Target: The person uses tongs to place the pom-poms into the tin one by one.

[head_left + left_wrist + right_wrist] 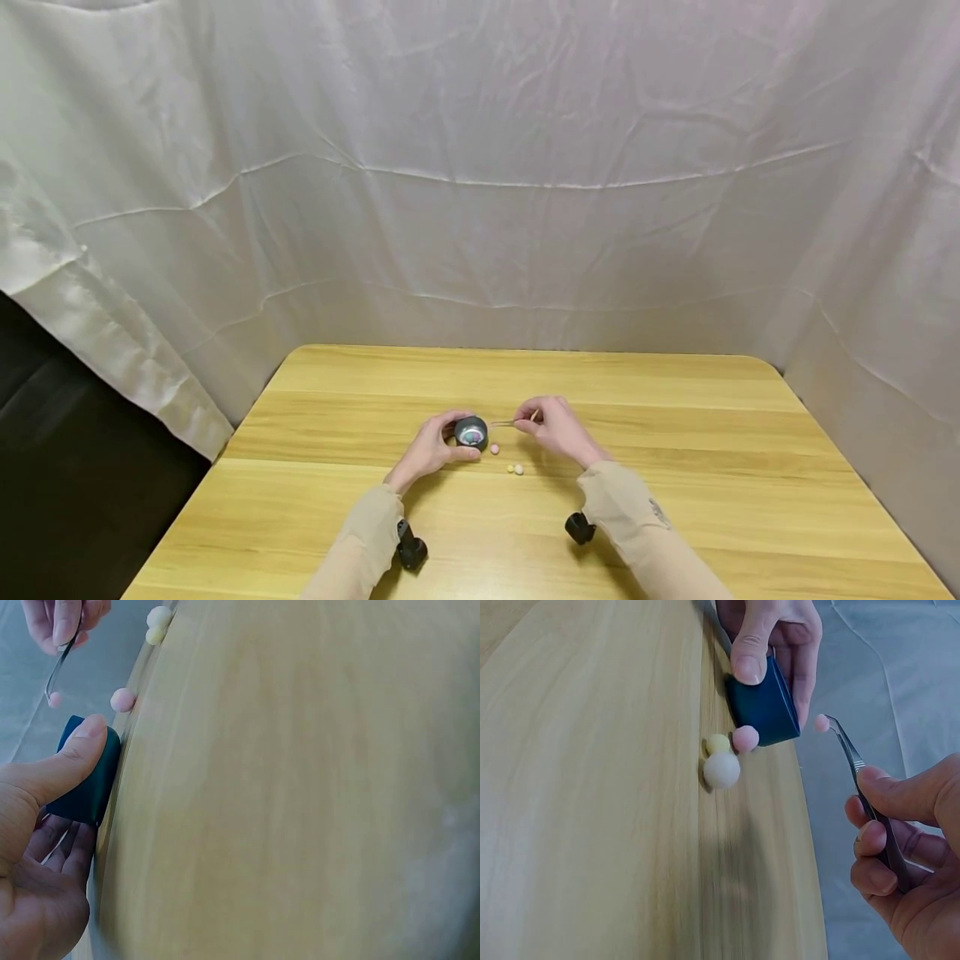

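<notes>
My left hand (429,448) grips a small dark cup (763,712) from its left side, thumb along the near wall and fingers behind. In the head view, pink and bluish pieces show inside the cup. With thumb and fingers, my right hand (557,427) pinches bent-tip tweezers (857,765). A small pink ball (822,723) sits at the tweezer tips, above the table and just right of the cup. On the tabletop close to the cup lies a larger pink ball (745,739). Nearer to me, a yellow ball (511,468) and a white ball (519,469) lie side by side.
The wooden table (675,500) has rounded far corners. Pale curtains (525,233) hang behind it and along its sides. A black surface (82,467) shows beyond the left edge. Each wrist carries a small black camera (579,528).
</notes>
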The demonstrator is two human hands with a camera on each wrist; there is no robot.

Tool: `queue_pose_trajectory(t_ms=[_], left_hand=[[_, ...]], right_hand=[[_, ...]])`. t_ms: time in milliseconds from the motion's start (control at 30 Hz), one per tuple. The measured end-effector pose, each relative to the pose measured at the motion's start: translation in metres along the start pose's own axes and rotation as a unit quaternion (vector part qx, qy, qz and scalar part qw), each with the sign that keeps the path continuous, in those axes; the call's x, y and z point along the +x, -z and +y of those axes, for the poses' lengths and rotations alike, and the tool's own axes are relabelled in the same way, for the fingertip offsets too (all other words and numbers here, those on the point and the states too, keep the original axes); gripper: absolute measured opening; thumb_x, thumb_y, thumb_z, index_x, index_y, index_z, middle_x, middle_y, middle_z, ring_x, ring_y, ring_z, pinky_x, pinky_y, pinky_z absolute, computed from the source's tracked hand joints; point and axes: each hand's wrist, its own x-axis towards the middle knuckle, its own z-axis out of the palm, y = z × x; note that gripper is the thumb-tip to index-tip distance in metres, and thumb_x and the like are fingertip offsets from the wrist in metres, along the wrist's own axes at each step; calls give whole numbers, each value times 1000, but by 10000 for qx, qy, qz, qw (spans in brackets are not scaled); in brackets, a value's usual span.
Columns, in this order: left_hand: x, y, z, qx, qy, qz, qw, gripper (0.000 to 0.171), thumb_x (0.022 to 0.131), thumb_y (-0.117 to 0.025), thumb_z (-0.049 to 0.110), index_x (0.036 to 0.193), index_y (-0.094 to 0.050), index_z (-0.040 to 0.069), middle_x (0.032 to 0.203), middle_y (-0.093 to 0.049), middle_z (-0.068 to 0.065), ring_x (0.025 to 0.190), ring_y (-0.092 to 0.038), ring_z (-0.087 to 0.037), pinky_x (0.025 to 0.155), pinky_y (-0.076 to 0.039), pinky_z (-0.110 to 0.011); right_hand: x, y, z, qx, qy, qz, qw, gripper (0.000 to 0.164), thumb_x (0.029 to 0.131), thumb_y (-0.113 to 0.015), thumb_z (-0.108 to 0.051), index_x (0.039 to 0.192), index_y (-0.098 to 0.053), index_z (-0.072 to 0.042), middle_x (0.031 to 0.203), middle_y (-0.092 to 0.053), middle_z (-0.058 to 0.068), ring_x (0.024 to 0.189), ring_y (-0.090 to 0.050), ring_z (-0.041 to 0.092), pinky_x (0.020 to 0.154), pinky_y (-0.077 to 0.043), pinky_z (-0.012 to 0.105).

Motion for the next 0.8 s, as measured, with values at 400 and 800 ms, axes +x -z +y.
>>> queue_pose_trajectory(t_ms=[400,800], left_hand=[[-3,1,10,16,-29,-81,10000,58,82,-79,-2,134,-54,-11,129,-61,-31,119,-62,-46,103,-50,-58],[0,2,-1,9,-105,-57,9999,60,81,-83,3,134,-57,-4,129,-64,-26,118,-64,-40,103,-52,-52]], right_hand=[[10,-6,-1,13,-105,-74,9999,7,92,-72,-10,86,-76,-10,81,-71,1,67,-55,7,60,-45,19],[13,-7,-6,152,-16,-223,9996,8,94,-70,-9,91,-76,-7,86,-72,2,67,-56,8,58,-47,19]])
